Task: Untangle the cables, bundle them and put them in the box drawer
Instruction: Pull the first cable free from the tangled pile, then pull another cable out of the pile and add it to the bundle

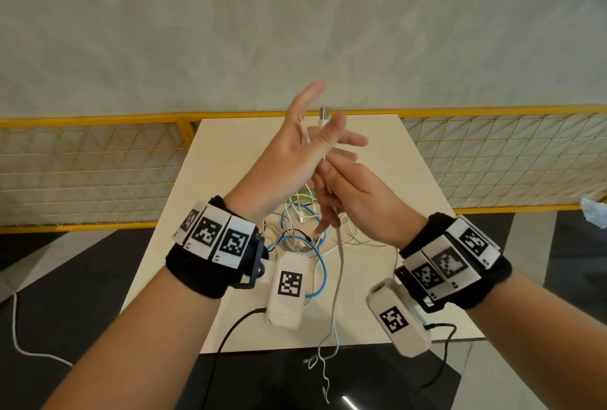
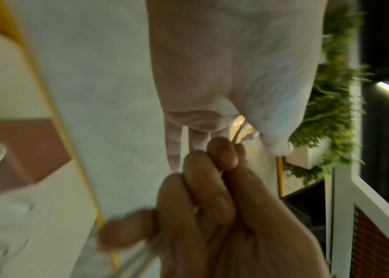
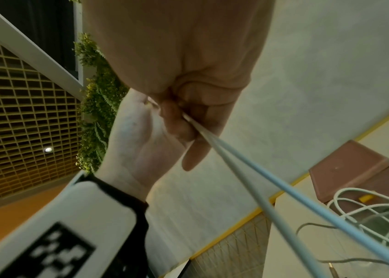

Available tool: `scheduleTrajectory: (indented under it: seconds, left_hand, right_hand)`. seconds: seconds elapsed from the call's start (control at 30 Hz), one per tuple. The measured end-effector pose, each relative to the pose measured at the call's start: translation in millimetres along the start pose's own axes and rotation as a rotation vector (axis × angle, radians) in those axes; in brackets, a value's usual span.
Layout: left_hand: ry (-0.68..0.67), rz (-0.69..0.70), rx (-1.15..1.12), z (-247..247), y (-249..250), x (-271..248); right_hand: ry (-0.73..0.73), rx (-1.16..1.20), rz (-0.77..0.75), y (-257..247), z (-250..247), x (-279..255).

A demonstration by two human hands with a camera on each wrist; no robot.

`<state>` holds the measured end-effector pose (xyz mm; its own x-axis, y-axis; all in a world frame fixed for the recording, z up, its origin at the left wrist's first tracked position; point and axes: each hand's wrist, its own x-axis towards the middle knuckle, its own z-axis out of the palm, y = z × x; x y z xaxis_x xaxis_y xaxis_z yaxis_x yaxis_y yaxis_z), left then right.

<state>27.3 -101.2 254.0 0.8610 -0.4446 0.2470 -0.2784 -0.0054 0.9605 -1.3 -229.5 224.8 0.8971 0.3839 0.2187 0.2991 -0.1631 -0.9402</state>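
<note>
My left hand [image 1: 295,153] is raised over the table, palm toward me, thumb and fingers spread. A white cable [image 1: 340,265] lies across it between thumb and forefinger, its USB plug [image 1: 324,114] sticking up. My right hand [image 1: 354,199] grips the same cable just below the left palm; two pale strands [image 3: 212,137] run out of its fist and hang past the table's near edge. A tangle of white, blue and black cables [image 1: 295,235] lies on the table under my hands. The brown box [image 3: 348,169] stands behind the tangle, hidden in the head view.
The cream table [image 1: 230,147] is narrow, and a yellow mesh fence [image 1: 98,160] runs behind it. Dark floor lies on both sides. A white cord [image 1: 14,327] trails on the floor at the left. Black leads hang from my wrist cameras.
</note>
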Motion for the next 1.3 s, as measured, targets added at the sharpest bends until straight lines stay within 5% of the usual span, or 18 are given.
scheduleTrajectory:
  seconds: [0.1,0.27,0.47,0.7,0.8,0.93,1.07,1.3]
  left_hand:
    - [-0.026,-0.083,0.106,5.2,-2.1,-2.8]
    - [0.071,0.017,0.210,6.1,-9.7,6.1]
    - [0.317,-0.001,-0.199,-18.8,-9.6,21.0]
    - [0.210,-0.072,-0.143,-17.7,-26.8,23.8]
    - [0.176,-0.146,-0.055,-11.2,-38.4,24.5]
    - [0.157,-0.231,0.070,8.8,-59.6,29.6]
    - [0.139,-0.340,0.120,30.7,-81.3,39.9]
    - [0.079,-0.393,0.086,49.9,-102.3,49.4]
  right_hand:
    - [0.040,-0.003,-0.033,0.9,-1.1,3.2]
    - [0.031,-0.040,-0.137,13.1,6.1,2.4]
    - [-0.259,-0.430,0.091,77.7,6.9,-15.6]
    - [-0.459,-0.641,0.451,167.0,-22.5,-38.5]
    - [-0.399,-0.702,0.627,189.0,-63.1,-52.9]
    - [-0.132,-0.845,0.838,201.0,-111.3,-79.5]
    - [-0.132,-0.754,1.044,218.1,-105.5,-102.4]
    - [-0.108,-0.738,1.033,235.8,-70.9,-105.8]
